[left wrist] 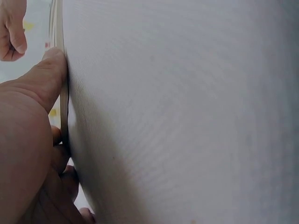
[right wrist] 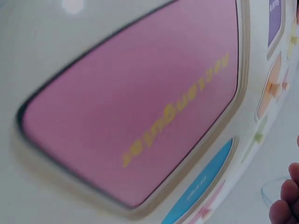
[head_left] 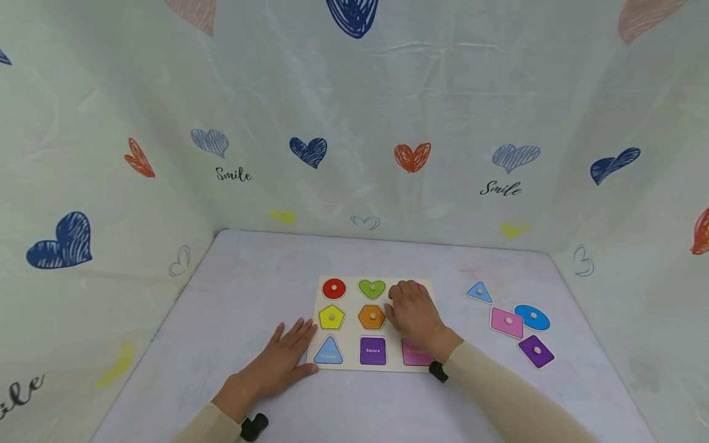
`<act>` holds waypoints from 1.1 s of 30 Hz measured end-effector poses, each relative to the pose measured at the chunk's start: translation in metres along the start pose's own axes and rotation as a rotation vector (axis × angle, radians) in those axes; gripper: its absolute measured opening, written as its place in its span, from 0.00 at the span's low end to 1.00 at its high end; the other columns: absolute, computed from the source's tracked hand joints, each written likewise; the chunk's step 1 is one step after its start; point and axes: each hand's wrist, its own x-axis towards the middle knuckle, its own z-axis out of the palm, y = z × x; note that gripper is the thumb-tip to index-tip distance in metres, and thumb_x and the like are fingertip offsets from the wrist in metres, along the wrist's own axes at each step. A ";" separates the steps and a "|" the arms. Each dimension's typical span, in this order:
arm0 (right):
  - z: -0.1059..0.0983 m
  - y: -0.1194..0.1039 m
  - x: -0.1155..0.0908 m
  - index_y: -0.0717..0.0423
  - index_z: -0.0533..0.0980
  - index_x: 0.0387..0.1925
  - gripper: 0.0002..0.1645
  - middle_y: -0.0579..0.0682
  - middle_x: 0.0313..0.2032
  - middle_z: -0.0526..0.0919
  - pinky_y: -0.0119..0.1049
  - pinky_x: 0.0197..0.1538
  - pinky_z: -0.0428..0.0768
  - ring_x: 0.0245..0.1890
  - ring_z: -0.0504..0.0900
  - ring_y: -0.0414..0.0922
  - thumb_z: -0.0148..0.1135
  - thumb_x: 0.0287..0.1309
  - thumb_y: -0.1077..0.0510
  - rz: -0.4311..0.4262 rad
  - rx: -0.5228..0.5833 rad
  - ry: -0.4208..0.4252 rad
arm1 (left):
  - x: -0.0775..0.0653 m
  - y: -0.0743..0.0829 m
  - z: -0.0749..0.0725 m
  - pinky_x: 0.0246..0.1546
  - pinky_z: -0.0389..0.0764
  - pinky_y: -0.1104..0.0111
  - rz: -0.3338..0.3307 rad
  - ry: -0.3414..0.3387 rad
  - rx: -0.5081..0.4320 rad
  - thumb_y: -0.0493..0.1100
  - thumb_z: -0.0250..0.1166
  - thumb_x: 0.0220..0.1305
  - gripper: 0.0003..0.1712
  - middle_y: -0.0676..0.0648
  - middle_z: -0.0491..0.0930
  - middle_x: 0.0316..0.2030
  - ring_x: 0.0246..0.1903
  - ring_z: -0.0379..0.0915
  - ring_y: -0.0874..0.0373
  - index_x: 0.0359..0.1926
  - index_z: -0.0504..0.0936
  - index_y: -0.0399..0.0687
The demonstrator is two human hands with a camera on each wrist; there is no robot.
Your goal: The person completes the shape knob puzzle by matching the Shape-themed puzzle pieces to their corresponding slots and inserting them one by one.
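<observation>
My left hand (head_left: 279, 362) rests palm down with straight fingers at the left edge of a cream shape puzzle board (head_left: 351, 301); its thumb (left wrist: 49, 74) touches the edge. Above the board's upper right my right hand (head_left: 415, 311) has loosely bent fingers, and nothing shows between its fingertips (right wrist: 282, 207). A pink knobbed piece (right wrist: 205, 210) sits at that corner, partly hidden in the head view. Knobbed red circle (head_left: 334, 288), green heart (head_left: 372, 289), yellow pentagon (head_left: 331, 317) and orange hexagon (head_left: 371, 317) lie in the board. Its rectangle recess (right wrist: 140, 102) and oval recess (right wrist: 201, 186) hold no pieces.
Right of the board lie a blue triangle (head_left: 479, 292), a pink rectangle (head_left: 506, 322), a blue oval (head_left: 533, 317) and a purple square (head_left: 536, 351). Pale cloth with printed hearts (head_left: 412, 157) hangs around the white table (head_left: 266, 271).
</observation>
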 end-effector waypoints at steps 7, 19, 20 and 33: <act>-0.010 0.029 -0.009 0.60 0.79 0.43 0.17 0.52 0.34 0.79 0.38 0.38 0.71 0.36 0.74 0.49 0.71 0.66 0.51 0.067 -0.036 0.038 | 0.002 -0.001 0.002 0.84 0.42 0.44 -0.002 -0.001 0.016 0.65 0.68 0.69 0.53 0.49 0.56 0.83 0.84 0.44 0.49 0.84 0.57 0.50; -0.021 0.090 -0.042 0.63 0.79 0.44 0.17 0.58 0.37 0.81 0.50 0.43 0.80 0.41 0.78 0.56 0.73 0.64 0.55 0.219 -0.050 0.056 | 0.001 0.000 0.001 0.84 0.42 0.44 -0.008 -0.012 0.007 0.65 0.68 0.69 0.52 0.48 0.56 0.83 0.84 0.44 0.48 0.84 0.57 0.49; -0.022 0.095 -0.046 0.64 0.78 0.44 0.17 0.59 0.37 0.81 0.50 0.43 0.80 0.41 0.78 0.56 0.73 0.64 0.55 0.229 -0.056 0.056 | 0.001 0.000 0.001 0.84 0.42 0.44 -0.009 -0.011 0.008 0.65 0.68 0.69 0.52 0.48 0.56 0.83 0.84 0.44 0.48 0.84 0.57 0.49; -0.043 0.163 -0.106 0.68 0.76 0.42 0.14 0.61 0.35 0.78 0.54 0.39 0.73 0.39 0.75 0.61 0.66 0.64 0.59 0.325 -0.078 0.054 | 0.001 0.000 0.002 0.84 0.42 0.44 -0.017 -0.008 0.017 0.65 0.67 0.69 0.52 0.49 0.56 0.83 0.84 0.44 0.49 0.84 0.57 0.49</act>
